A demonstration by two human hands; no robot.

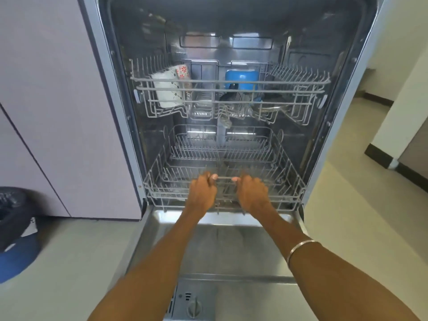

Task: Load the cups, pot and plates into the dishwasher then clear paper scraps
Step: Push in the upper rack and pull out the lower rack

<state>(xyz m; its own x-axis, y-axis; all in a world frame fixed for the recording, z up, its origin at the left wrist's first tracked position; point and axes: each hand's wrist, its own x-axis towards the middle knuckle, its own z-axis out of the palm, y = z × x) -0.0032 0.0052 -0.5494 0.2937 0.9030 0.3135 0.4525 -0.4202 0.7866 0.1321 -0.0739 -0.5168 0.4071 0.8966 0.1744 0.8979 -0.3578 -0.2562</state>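
Dishwasher (342, 93), both hands (202, 193) gripping lower rack (291, 181)

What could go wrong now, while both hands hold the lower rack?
1. The left hand and right hand grip the lower rack close together; an uneven push may skew it.
2. The open door lies low beneath the arms; a shin could hit it.
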